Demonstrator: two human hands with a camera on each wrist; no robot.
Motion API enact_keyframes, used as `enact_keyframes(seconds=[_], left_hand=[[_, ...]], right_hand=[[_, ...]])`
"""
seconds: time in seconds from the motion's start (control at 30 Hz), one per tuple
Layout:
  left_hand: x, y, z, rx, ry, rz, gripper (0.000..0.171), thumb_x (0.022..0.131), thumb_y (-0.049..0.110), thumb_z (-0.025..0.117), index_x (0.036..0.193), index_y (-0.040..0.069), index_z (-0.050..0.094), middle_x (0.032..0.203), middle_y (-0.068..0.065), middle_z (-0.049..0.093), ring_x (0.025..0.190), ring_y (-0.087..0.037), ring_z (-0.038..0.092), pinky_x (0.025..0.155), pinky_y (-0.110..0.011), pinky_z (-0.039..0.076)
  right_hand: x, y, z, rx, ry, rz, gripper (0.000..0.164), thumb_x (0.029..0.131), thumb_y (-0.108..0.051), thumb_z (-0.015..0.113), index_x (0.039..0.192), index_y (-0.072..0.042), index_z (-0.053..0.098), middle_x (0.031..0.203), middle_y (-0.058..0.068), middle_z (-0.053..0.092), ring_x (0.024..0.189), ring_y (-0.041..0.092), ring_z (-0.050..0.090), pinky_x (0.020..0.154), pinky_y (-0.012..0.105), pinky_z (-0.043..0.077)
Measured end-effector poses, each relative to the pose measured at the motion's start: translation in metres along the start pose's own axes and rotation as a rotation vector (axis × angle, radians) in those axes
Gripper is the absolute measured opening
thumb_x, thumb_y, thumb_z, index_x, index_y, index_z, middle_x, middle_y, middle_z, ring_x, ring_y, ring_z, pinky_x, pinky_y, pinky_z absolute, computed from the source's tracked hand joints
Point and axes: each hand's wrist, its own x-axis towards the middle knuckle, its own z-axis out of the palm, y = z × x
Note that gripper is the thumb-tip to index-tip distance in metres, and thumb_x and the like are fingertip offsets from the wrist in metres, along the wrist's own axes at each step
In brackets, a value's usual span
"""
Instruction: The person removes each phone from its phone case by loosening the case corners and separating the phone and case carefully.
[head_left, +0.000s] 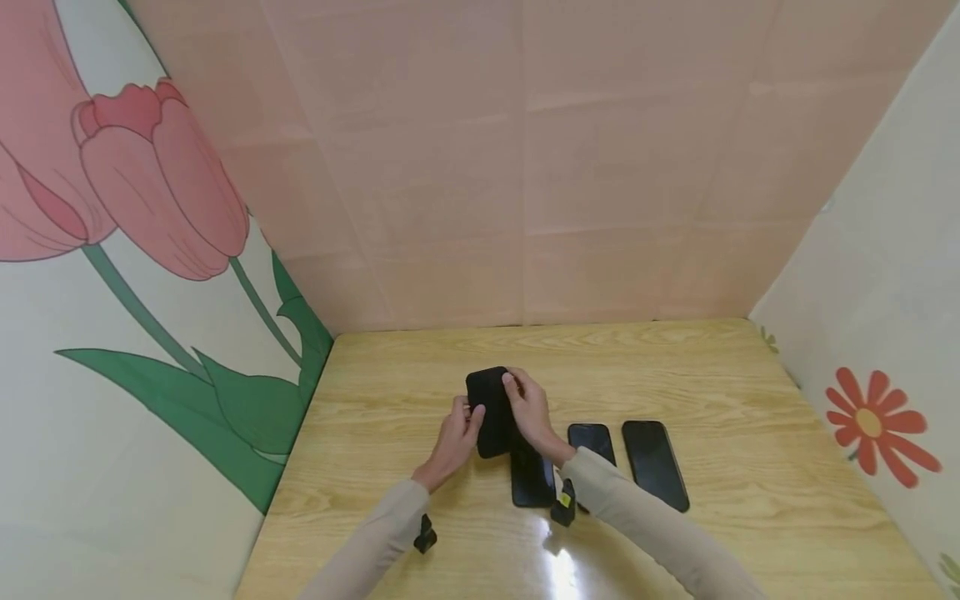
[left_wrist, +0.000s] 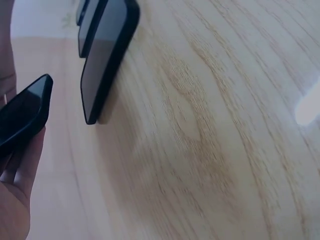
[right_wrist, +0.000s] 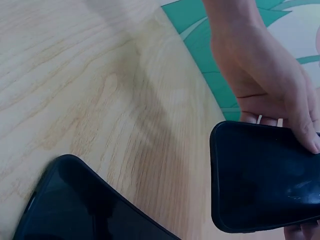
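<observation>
Both hands hold a black smartphone [head_left: 493,417] above the table. My left hand [head_left: 455,433] pinches its left edge, the thumb lying over the face, as the right wrist view shows. At the upper right edge, my right hand [head_left: 531,408] grips the same phone with the thumb on the front. Just below the held phone, a second black phone [head_left: 531,483] lies flat on the table, partly covered from above. Two more dark phones lie to the right: one [head_left: 592,437] partly hidden by the right sleeve, the other [head_left: 655,465] in fuller view.
The wood-grain table [head_left: 750,433] meets a pinkish back wall [head_left: 525,208]. On the left stands a panel with printed tulips [head_left: 165,175], on the right one with a red flower [head_left: 870,422]. Dark wrist cameras [head_left: 425,533] hang under the sleeves.
</observation>
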Motion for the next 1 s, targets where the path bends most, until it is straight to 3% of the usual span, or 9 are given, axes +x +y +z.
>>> enact_keyframes(seconds=[0.23,0.37,0.77,1.0], left_hand=[[0.000,0.004,0.007,-0.074,-0.019,0.066,0.028,0.107,0.012,0.043,0.127,-0.005,0.038,0.110,-0.028,0.067,0.095,-0.035,0.069,0.077,-0.039,0.058],[0.001,0.007,0.012,-0.019,-0.024,0.106,0.028,0.107,0.011,0.042,0.126,-0.009,0.038,0.113,-0.028,0.065,0.099,-0.033,0.067,0.081,-0.040,0.056],[0.001,0.011,0.017,0.094,0.045,0.111,0.025,0.106,0.009,0.042,0.124,-0.009,0.040,0.108,-0.024,0.064,0.096,-0.030,0.063,0.081,-0.044,0.052],[0.001,0.011,0.020,0.090,0.098,0.130,0.023,0.105,0.006,0.045,0.123,-0.008,0.042,0.107,-0.022,0.065,0.093,-0.030,0.063,0.079,-0.045,0.052]], right_hand=[[0.001,0.001,0.001,-0.114,0.069,-0.010,0.023,0.105,-0.008,0.047,0.110,0.005,0.065,0.105,0.021,0.067,0.094,0.034,0.062,0.085,0.050,0.048],[0.001,0.003,0.001,-0.165,0.105,0.006,0.022,0.104,-0.005,0.046,0.100,0.004,0.065,0.097,0.019,0.068,0.089,0.034,0.062,0.080,0.050,0.048],[0.002,0.004,0.001,-0.234,0.138,0.082,0.022,0.103,-0.004,0.045,0.089,0.001,0.062,0.086,0.015,0.064,0.079,0.030,0.058,0.072,0.041,0.045],[0.004,0.002,0.000,-0.240,0.125,0.102,0.025,0.103,-0.004,0.043,0.085,0.000,0.059,0.076,0.010,0.053,0.074,0.027,0.051,0.067,0.035,0.040]])
